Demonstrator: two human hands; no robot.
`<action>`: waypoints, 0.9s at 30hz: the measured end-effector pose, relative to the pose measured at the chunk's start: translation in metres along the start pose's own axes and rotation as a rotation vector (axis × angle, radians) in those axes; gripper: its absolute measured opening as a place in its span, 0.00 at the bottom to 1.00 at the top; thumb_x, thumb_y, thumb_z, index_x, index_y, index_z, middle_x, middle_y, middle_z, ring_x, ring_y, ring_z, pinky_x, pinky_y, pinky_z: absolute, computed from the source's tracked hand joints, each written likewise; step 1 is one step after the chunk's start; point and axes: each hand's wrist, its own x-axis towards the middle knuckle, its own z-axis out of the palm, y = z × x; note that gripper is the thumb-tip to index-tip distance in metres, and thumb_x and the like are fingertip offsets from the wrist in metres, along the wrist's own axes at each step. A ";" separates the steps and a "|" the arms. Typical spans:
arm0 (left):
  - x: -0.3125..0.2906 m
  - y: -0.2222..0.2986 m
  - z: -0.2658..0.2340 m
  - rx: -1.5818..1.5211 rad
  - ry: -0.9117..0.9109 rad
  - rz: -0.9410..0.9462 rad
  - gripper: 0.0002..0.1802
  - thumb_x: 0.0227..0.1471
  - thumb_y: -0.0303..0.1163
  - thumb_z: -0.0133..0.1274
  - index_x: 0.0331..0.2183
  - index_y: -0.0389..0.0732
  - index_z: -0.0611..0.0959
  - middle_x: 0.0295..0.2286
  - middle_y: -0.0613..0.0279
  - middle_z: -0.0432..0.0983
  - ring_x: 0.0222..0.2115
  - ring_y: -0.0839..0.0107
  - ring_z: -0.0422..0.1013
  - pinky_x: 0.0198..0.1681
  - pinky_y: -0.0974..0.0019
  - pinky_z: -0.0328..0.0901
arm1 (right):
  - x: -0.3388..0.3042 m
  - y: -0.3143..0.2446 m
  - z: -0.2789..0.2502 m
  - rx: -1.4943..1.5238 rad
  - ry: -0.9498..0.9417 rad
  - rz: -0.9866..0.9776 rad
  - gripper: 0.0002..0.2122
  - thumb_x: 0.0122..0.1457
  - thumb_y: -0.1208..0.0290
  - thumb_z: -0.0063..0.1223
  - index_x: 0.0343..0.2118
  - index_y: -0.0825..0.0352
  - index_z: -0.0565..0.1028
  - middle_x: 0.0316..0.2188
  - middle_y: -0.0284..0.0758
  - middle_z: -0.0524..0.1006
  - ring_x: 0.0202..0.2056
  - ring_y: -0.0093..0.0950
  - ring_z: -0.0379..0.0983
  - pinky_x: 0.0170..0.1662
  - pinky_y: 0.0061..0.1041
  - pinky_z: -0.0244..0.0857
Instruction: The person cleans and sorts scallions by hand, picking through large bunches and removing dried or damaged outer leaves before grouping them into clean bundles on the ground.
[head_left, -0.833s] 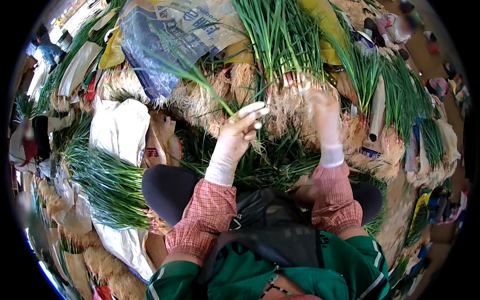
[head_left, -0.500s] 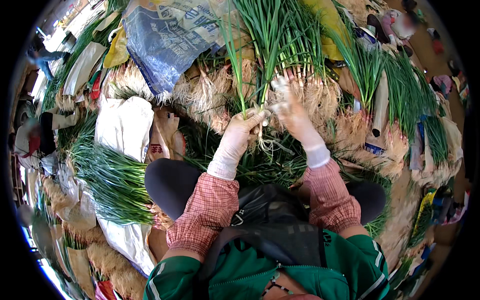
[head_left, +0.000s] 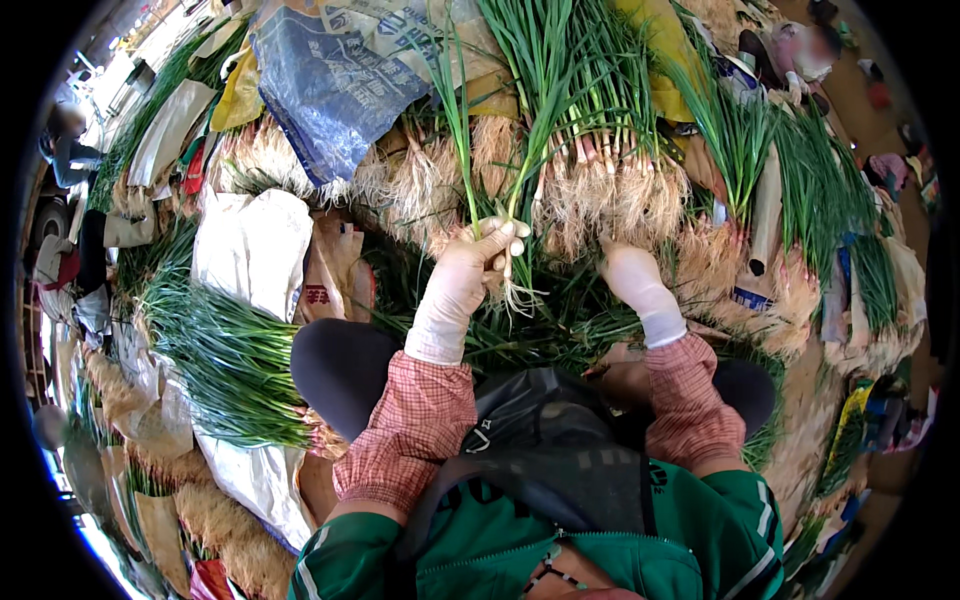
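Note:
My gloved left hand (head_left: 478, 258) is closed around a few green onions (head_left: 509, 268). Their white bases and pale roots hang below my fingers, while the long leaves rise away from me. My right hand (head_left: 632, 276), also gloved, is to the right, close to the roots of a large pile of green onions (head_left: 605, 150). Its fingers point away and are mostly hidden, so whether they grip anything does not show. Loose green leaves (head_left: 530, 340) lie beneath both hands, in front of my lap.
At my left lies a bundle of green onions (head_left: 225, 350), beside a white sack (head_left: 250, 250). A blue printed sack (head_left: 335, 90) covers part of the far pile. More bundles (head_left: 815, 200) line the right. A person (head_left: 72, 150) is at the far left, another (head_left: 795, 55) at the far right.
My right hand has moved away from the onions in my left hand, rightward and slightly nearer me. My left hand has shifted a little left, still holding the onions.

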 end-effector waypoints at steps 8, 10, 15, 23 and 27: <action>-0.008 -0.002 0.040 0.779 0.109 -0.183 0.16 0.56 0.37 0.50 0.40 0.34 0.76 0.25 0.64 0.74 0.21 0.77 0.69 0.24 0.73 0.65 | 0.029 -0.091 0.010 1.071 0.067 -0.117 0.21 0.61 0.57 0.49 0.50 0.67 0.71 0.34 0.34 0.78 0.31 0.21 0.72 0.40 0.17 0.66; 0.000 -0.024 0.017 0.876 -0.119 0.070 0.22 0.53 0.35 0.53 0.48 0.34 0.72 0.37 0.58 0.74 0.37 0.70 0.71 0.45 0.67 0.65 | 0.016 -0.106 -0.019 1.013 0.065 -0.007 0.14 0.60 0.64 0.50 0.44 0.68 0.73 0.35 0.33 0.78 0.34 0.22 0.75 0.39 0.18 0.69; 0.052 -0.032 0.039 0.868 0.038 0.256 0.14 0.52 0.31 0.52 0.42 0.38 0.78 0.37 0.61 0.76 0.36 0.74 0.70 0.41 0.71 0.66 | -0.097 -0.013 -0.134 1.296 0.956 0.130 0.13 0.58 0.64 0.50 0.41 0.67 0.75 0.26 0.27 0.72 0.23 0.12 0.65 0.23 0.08 0.57; 0.154 -0.060 -0.002 1.238 0.630 0.527 0.19 0.46 0.40 0.58 0.36 0.34 0.79 0.31 0.53 0.78 0.31 0.61 0.75 0.37 0.60 0.69 | -0.301 0.108 -0.141 0.714 1.654 0.367 0.08 0.62 0.67 0.46 0.30 0.65 0.73 0.18 0.23 0.65 0.18 0.12 0.57 0.17 0.12 0.50; 0.172 -0.077 0.015 0.980 0.419 0.438 0.11 0.52 0.33 0.54 0.33 0.34 0.79 0.27 0.58 0.78 0.24 0.70 0.74 0.28 0.67 0.69 | -0.467 0.270 0.019 -0.624 0.665 1.251 0.12 0.61 0.65 0.44 0.37 0.69 0.73 0.21 0.38 0.72 0.25 0.27 0.70 0.25 0.25 0.65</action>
